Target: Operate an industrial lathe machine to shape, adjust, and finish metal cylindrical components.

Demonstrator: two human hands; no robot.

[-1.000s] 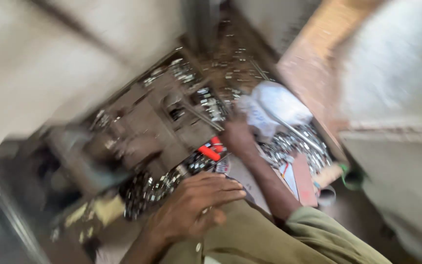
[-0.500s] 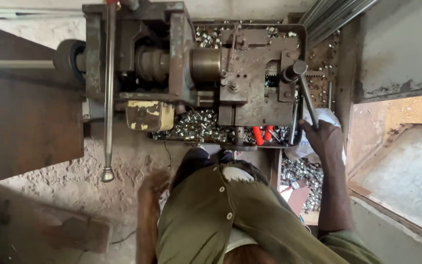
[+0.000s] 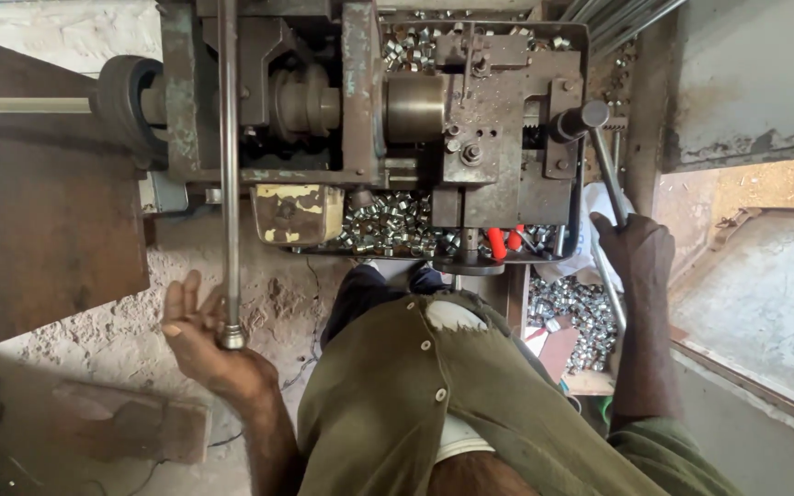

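At a worn metal lathe (image 3: 369,119), seen from above: both hands on its levers.
A long steel rod lever (image 3: 228,165) hangs at the machine's left; the tray (image 3: 323,248) beneath holds small shiny metal rings (image 3: 383,225). The left hand (image 3: 202,338), fingers spread, cups the rod's knob end; the right hand (image 3: 638,250) is clamped on an angled handle (image 3: 605,165).

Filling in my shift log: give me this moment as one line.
left hand: open at long rod end | right hand: gripping lever | machine: metal rings in tray
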